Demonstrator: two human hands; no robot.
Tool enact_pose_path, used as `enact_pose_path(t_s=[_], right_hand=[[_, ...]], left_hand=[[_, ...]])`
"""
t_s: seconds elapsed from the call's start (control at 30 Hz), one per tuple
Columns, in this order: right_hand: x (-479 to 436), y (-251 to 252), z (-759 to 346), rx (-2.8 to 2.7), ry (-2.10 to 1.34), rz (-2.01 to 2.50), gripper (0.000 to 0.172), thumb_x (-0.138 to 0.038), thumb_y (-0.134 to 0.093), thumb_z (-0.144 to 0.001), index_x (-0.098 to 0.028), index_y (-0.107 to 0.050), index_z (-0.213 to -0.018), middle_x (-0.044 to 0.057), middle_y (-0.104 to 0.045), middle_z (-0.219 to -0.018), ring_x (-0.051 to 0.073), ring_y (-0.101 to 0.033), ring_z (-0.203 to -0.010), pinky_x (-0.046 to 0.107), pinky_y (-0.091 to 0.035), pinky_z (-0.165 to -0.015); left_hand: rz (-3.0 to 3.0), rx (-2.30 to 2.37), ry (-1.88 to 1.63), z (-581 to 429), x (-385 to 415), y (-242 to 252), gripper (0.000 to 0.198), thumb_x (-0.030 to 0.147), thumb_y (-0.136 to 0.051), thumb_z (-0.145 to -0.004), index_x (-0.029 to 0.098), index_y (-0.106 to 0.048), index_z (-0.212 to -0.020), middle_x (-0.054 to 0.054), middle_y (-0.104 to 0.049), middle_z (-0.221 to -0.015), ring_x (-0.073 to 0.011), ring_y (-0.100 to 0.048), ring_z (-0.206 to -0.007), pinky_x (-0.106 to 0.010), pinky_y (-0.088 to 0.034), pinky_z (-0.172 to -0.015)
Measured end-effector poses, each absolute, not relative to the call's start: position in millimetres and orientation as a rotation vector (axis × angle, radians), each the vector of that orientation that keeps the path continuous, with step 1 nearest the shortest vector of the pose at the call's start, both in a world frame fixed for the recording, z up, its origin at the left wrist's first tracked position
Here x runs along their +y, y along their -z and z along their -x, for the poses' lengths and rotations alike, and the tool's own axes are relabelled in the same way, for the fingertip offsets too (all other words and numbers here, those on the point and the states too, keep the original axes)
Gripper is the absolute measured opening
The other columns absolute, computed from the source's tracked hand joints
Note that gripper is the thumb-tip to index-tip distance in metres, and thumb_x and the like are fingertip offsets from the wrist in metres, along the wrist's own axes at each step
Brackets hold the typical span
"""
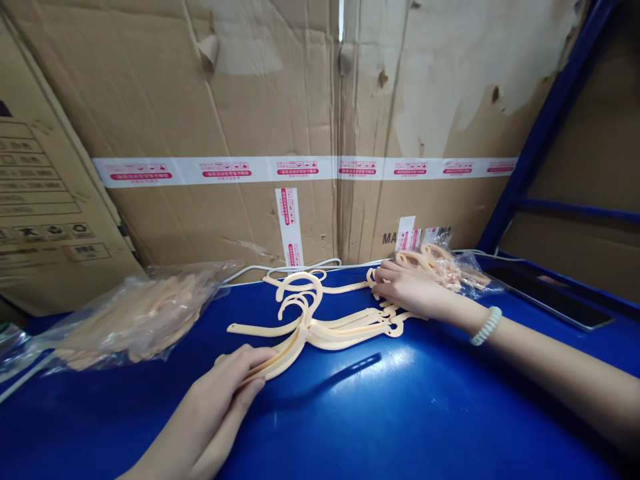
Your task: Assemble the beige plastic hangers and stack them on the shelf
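Observation:
My left hand (220, 393) is closed on one arm of a small bunch of peach plastic clothes hangers (285, 357). Their hooks point up and their other arms reach right, above the blue tabletop. Behind them another peach hanger (345, 289) lies flat. My right hand (407, 287), with a pale beaded bracelet (486, 326) on its wrist, reaches over more peach hanger pieces (395, 325) at the back. Its fingers are curled down among these pieces, and what lies between the fingertips is hidden.
On the left lies a clear plastic bag (145, 313) of peach hangers, and another open bag (443, 267) sits at the back right. A dark phone (550, 297) rests at the right. Cardboard (225, 113) walls the blue table (425, 413), with a white cable (250, 268) along its base.

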State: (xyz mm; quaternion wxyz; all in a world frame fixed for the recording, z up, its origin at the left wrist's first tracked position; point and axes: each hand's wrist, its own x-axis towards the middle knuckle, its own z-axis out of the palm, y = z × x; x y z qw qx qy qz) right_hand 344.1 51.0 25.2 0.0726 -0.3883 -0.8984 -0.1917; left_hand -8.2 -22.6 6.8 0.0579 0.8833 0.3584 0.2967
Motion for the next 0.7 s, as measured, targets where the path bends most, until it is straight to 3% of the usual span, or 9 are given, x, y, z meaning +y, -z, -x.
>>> enact_pose_path(t_s=[0.17,0.4,0.57,0.7], right_hand=[[46.5,-27.3,-351.3,-2.327,0.437,1.179,0.023,-0.024,-0.045,-0.092,-0.019,-0.066,-0.087,0.009,-0.058,-0.083,0.021,-0.052,-0.078,0.036,-0.041,-0.072],[18.1,-25.9,-331.6,-1.426,-0.484,1.137,0.026,-0.047,-0.062,-0.081,-0.022,-0.062,-0.088,-0.001,-0.053,-0.061,0.013,-0.048,-0.052,0.027,-0.04,-0.049],[2.7,-19.4,-310.7,-1.327,-0.962,1.016,0.028,-0.041,-0.065,-0.078,-0.019,-0.066,-0.095,0.008,-0.067,-0.085,0.017,-0.061,-0.066,0.033,-0.051,-0.062],[-2.6,-14.2,-305.2,-1.316,-1.039,1.053,0.031,-0.044,-0.064,-0.079,-0.019,-0.068,-0.097,0.009,-0.066,-0.089,0.018,-0.061,-0.071,0.033,-0.051,-0.062]], left_hand=[[-2.532,1.115,-0.91,10.7,-23.5,-3.5,0.033,0.028,-0.041,-0.093,0.027,-0.051,-0.125,-0.003,-0.067,-0.106,-0.0171,-0.064,-0.087,-0.021,-0.052,-0.073],[-2.425,1.163,-0.969,12.4,-24.7,-0.9,0.028,0.03,-0.041,-0.093,0.026,-0.056,-0.116,-0.003,-0.066,-0.102,-0.018,-0.061,-0.086,-0.026,-0.051,-0.074],[-2.404,1.261,-0.973,13.9,-24.3,-2.4,0.027,0.032,-0.043,-0.093,0.026,-0.058,-0.115,-0.003,-0.066,-0.097,-0.0194,-0.059,-0.085,-0.03,-0.049,-0.072],[-2.37,1.267,-0.994,14.7,-22.7,-1.9,0.026,0.032,-0.042,-0.093,0.024,-0.06,-0.111,-0.004,-0.067,-0.096,-0.0196,-0.059,-0.084,-0.031,-0.048,-0.073]])
